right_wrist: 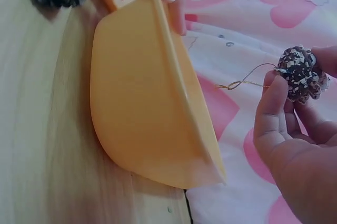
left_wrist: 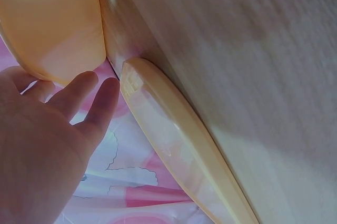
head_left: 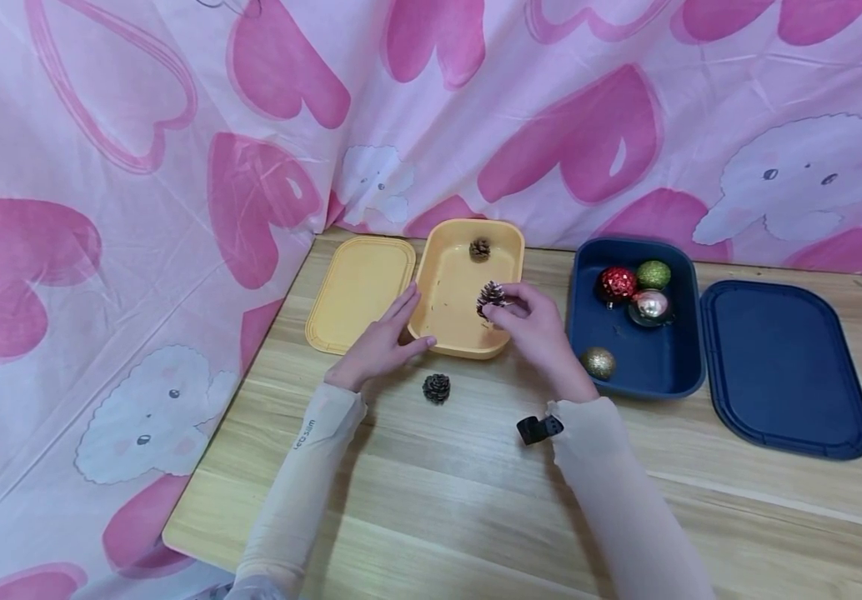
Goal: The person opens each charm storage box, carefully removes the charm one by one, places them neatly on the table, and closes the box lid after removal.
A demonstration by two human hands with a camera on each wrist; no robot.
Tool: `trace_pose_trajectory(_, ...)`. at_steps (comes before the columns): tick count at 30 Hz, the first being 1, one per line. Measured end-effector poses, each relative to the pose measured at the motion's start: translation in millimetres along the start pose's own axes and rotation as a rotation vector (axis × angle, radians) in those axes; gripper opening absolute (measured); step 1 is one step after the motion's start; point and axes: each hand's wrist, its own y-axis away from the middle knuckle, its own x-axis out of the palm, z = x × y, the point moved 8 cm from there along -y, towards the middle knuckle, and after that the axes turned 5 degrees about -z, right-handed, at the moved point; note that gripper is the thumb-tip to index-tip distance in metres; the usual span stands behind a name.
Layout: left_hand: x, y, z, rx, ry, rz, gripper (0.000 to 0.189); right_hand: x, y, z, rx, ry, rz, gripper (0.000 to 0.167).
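Note:
My right hand [head_left: 539,333] pinches a pine cone [head_left: 490,298] above the yellow box [head_left: 419,321]. In the right wrist view a thin gold string loops from this pine cone [right_wrist: 299,74], and the fingertips hold it clear of the box wall. My left hand [head_left: 380,343] rests at the box's near left rim, fingers fairly straight; the left wrist view has its fingertips [left_wrist: 89,84] by the box's side. Inside the box, toward the far end, lies another pine cone [head_left: 479,248]. A third, dark pine cone [head_left: 436,388] sits on the table just in front.
A yellow lid [head_left: 362,292] lies left of the yellow box. To the right, a navy box [head_left: 637,379] holds a red bauble [head_left: 616,285] and several others, with a navy lid [head_left: 786,367] beside it. Behind the wooden table [head_left: 446,492] hangs a heart-patterned curtain [head_left: 431,150].

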Motion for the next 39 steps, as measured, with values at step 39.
trace_pose_trajectory(39,1.8,-0.4,1.8,-0.012,0.017,0.006,0.089,-7.0,33.5,-35.6,0.171,-0.006,0.1,0.041)
